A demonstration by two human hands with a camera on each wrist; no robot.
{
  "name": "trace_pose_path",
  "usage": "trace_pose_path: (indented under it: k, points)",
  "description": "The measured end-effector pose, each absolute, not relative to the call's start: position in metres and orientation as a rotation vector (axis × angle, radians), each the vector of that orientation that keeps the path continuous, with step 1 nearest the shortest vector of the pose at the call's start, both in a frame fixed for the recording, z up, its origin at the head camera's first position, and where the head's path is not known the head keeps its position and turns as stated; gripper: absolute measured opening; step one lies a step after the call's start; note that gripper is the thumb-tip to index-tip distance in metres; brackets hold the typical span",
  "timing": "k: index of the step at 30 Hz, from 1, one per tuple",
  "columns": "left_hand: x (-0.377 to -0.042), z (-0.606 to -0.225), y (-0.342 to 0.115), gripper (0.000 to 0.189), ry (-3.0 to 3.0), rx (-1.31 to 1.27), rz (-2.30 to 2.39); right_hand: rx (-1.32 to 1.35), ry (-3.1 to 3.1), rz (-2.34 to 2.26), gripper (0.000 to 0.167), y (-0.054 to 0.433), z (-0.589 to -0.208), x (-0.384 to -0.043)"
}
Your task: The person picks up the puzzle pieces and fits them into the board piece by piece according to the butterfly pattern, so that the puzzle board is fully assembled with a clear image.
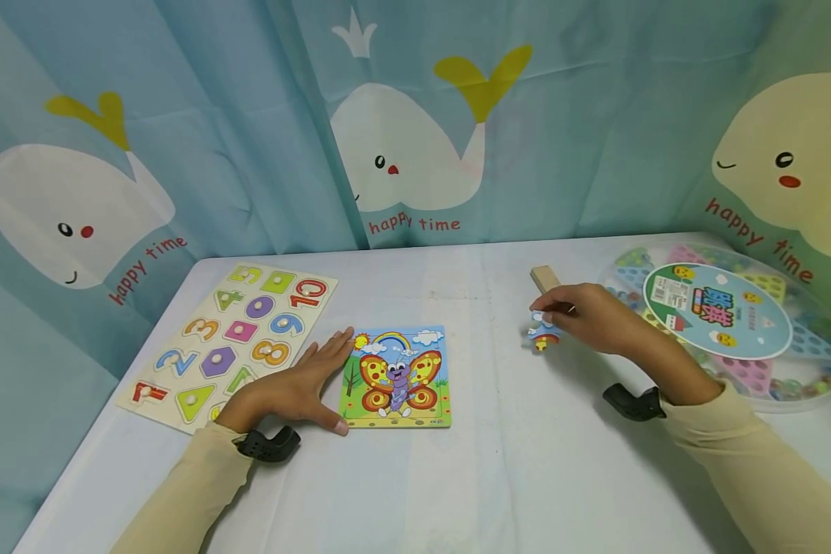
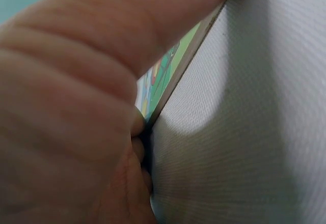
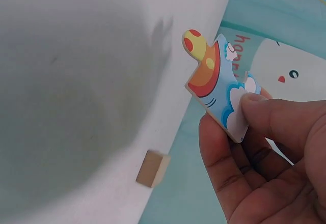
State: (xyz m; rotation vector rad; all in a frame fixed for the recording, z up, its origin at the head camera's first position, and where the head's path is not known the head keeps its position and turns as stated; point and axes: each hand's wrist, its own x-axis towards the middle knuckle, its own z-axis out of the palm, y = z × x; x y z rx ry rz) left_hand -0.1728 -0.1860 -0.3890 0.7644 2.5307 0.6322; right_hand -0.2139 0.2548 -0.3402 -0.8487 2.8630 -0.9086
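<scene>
A square butterfly puzzle board [image 1: 396,377] lies flat on the table, its picture showing a rainbow, a sun and clouds. My left hand [image 1: 303,385] rests against the board's left side, fingers fairly straight at the upper corner and thumb at the lower one. In the left wrist view, the thumb [image 2: 127,20] stretches along the board's edge [image 2: 178,79]. My right hand [image 1: 589,317] pinches a jigsaw piece [image 1: 543,331] above the table, to the right of the board. Up close, this piece [image 3: 216,81] carries white clouds on blue and an orange band with a yellow, red-spotted knob.
A number and shape peg puzzle [image 1: 228,338] lies left of the board, partly behind my left forearm. Just beyond my right hand is a small wooden block [image 1: 544,278]. At the right sits a round clear game case [image 1: 813,315] holding marbles. A whale-print curtain [image 1: 575,154] hangs behind the table.
</scene>
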Motion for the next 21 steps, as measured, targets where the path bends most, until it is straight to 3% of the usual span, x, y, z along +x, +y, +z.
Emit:
trace_pose_path:
  k: [21]
  points:
    - [-0.173, -0.39, -0.186, 0.127, 2.532, 0.771, 0.635, -0.902, 2.755, -1.024, 0.02, 0.222, -0.34, -0.222]
